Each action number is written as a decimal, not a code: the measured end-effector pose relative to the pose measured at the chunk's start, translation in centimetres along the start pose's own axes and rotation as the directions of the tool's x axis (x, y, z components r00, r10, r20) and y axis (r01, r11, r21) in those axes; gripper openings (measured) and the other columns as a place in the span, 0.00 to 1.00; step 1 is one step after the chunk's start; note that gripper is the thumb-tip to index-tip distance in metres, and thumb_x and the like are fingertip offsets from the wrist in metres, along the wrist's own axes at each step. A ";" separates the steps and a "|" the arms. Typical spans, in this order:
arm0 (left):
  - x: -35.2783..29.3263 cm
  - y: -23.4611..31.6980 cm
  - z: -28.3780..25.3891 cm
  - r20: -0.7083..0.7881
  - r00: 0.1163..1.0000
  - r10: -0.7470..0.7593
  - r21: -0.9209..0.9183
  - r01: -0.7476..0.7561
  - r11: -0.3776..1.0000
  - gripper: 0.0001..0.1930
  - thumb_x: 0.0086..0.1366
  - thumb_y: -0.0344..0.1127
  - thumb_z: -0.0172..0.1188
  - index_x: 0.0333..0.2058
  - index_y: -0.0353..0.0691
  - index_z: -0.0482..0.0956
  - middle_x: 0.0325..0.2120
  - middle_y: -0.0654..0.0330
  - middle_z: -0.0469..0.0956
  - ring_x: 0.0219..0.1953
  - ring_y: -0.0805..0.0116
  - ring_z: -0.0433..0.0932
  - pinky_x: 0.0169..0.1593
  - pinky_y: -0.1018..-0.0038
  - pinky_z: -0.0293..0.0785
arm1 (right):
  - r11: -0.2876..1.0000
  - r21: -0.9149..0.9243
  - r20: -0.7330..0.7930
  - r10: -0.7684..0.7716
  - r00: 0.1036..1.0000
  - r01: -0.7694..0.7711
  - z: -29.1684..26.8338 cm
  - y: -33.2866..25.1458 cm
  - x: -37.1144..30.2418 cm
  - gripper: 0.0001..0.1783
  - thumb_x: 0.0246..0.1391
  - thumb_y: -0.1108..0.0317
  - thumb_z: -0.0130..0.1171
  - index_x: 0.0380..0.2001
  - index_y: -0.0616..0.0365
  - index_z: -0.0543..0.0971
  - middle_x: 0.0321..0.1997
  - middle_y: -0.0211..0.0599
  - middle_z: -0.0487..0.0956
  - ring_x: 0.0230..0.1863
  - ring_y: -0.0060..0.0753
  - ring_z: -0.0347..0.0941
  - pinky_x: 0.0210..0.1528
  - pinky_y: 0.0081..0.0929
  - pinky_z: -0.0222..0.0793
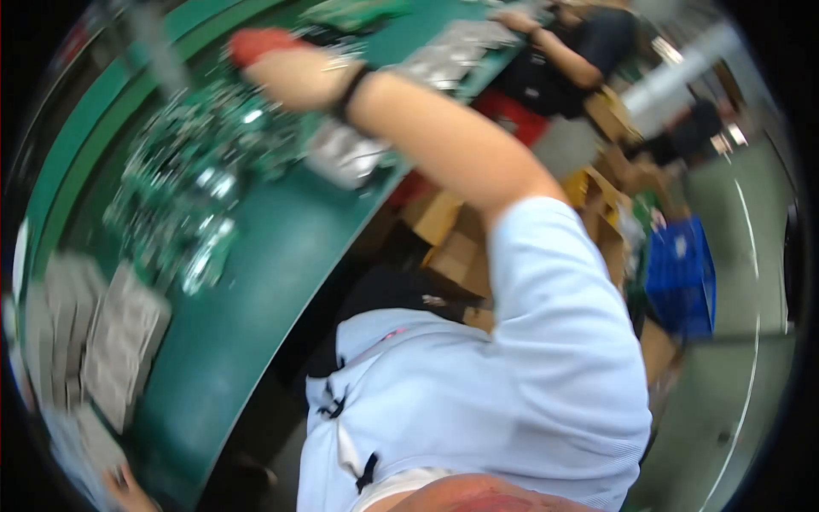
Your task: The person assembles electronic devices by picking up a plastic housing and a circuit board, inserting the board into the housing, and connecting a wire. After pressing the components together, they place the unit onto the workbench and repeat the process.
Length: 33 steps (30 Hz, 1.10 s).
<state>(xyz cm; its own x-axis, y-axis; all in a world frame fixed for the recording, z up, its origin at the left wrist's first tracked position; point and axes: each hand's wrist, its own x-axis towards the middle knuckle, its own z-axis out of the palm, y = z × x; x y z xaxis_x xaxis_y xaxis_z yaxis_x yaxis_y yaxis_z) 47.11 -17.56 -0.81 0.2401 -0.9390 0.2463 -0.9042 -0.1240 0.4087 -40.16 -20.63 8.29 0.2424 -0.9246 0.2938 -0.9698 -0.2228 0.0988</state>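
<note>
My right arm stretches far to the upper left over the green table, a black band round its wrist. My right hand (294, 75) is smeared by motion above a heap of green circuit boards with shiny parts (192, 183). Something red (260, 44) covers or sits at its fingers; I cannot tell which. Close to the wrist lies a pale tray of parts (345, 154). At the lower left edge what appears to be my left hand (126, 488), mostly cut off, is near grey moulded trays (126, 337); its grip does not show.
The green tabletop (256, 264) runs diagonally, with a raised green rim behind it. More pale trays (456, 51) lie at its far end, where a person in dark clothes (563, 64) works. Cardboard boxes (461, 247) and a blue crate (678, 277) stand to the right.
</note>
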 end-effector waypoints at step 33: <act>-27.6 30.0 9.8 0.030 0.873 0.487 -0.055 -0.485 0.873 0.40 0.51 0.48 0.83 0.60 0.35 0.80 0.63 0.36 0.73 0.65 0.34 0.69 0.70 0.46 0.64 | -0.852 0.411 0.519 -0.075 0.852 -0.326 0.9 0.1 8.6 0.17 0.78 0.69 0.40 0.54 0.70 0.75 0.44 0.46 0.81 0.36 0.33 0.78 0.41 0.26 0.80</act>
<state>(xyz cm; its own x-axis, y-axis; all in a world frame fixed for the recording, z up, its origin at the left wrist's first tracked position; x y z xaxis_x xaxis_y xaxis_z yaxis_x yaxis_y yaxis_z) 9.87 1.48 -3.96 -0.2415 -0.8898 0.3872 -0.8863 0.3647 0.2854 -38.18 -28.92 10.02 0.2660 -0.9309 -0.2503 0.7363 0.3638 -0.5705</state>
